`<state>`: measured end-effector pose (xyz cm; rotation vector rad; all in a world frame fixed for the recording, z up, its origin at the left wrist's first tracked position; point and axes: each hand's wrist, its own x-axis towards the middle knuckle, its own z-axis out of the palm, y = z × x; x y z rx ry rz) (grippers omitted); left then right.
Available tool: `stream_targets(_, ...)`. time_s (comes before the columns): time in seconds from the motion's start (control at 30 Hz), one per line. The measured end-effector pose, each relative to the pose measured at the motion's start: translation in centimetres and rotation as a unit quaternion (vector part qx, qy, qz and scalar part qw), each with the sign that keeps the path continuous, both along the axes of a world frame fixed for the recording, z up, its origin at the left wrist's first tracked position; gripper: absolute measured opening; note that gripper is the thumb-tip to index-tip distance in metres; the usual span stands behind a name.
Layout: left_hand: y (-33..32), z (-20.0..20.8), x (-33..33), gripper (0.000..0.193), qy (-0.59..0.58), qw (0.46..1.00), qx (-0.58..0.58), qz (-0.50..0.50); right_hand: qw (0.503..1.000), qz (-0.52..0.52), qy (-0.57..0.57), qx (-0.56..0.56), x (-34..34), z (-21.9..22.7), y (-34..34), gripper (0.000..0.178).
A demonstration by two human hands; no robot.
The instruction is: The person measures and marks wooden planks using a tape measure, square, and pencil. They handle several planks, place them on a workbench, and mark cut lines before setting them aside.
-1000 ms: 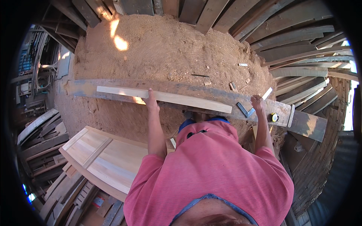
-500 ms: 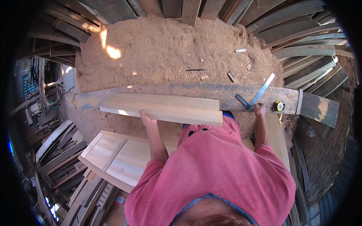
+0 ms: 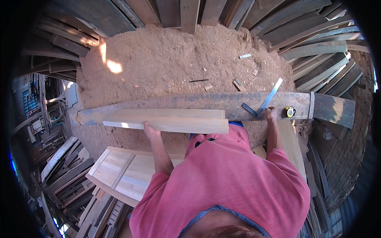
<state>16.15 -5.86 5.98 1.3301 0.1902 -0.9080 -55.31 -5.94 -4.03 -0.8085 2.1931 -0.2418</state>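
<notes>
Bench (image 3: 234,104): a long dark plank, landmark for all entries. Board (image 3: 170,115): pale, lying lengthwise over the bench's left half, near side at the bench's near edge; one stepped piece or two together, cannot tell. Left hand (image 3: 152,131): closed on the board's near side, thumb at its upper edge, fingers out of sight; presumably so held to steady or tilt it. Right hand (image 3: 271,114): curled, at the bench's near edge, beside the square; whether it grips anything cannot be told. Square (image 3: 271,96): on the bench's right half, blade slanting past its far edge; probably set there within reach, clear of the board. Tape (image 3: 290,112): on the bench, right of the square, likely parked for the same reason. Panel (image 3: 141,170): framed, pale, on the near side of the bench, toward its left. Changes from a second ago: board now shows a broad upper face besides its narrow one; right hand has shifted toward the square's corner, baring more blade.
</notes>
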Motion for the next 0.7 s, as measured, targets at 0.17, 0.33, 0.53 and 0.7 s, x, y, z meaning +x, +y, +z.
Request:
stream_targets(0.17, -2.0, -0.3, -0.3, 0.057, -0.002, 0.999, -0.023, -0.029, 0.962, 0.114, 0.223, -0.108, 4.0, 4.5, -5.4, 0.039)
stream_targets(0.33, -4.2, -1.2, -0.8, 0.051, -0.04, 0.999, 0.007, -0.021, 0.959, 0.242, 0.018, -0.148, 12.7, 5.6, -15.1, 0.018)
stream_targets(0.53, -3.0, -0.9, -2.9, 0.053, -0.095, 0.992, 0.073, 0.032, 0.823, 0.553, -0.021, -0.129, 26.2, 0.1, -20.2, 0.02)
stream_targets(0.7, -3.6, 1.0, -5.3, 0.048, -0.225, 0.958, 0.179, 0.017, 0.738, 0.668, 0.02, 0.097, 34.0, -9.6, -22.3, 0.055)
